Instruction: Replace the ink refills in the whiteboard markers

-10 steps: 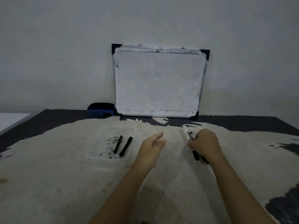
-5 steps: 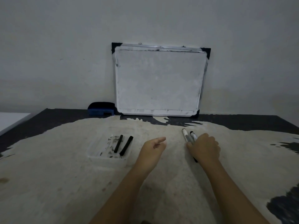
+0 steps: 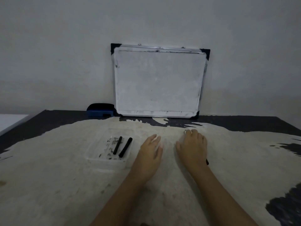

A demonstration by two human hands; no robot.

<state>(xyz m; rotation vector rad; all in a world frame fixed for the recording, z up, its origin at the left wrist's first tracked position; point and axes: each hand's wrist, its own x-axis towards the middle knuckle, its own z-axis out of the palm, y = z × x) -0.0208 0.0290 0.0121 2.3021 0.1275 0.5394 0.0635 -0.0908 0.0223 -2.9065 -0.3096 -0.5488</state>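
Right hand (image 3: 192,146) over mostly hidden markers (image 3: 207,161)

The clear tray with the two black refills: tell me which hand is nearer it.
Left. The left hand lies just right of the clear tray; the right hand is farther right, beyond the left.

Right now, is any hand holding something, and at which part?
The left hand is empty and open. The right hand lies over the markers, covering their middle; whether it grips them cannot be told.
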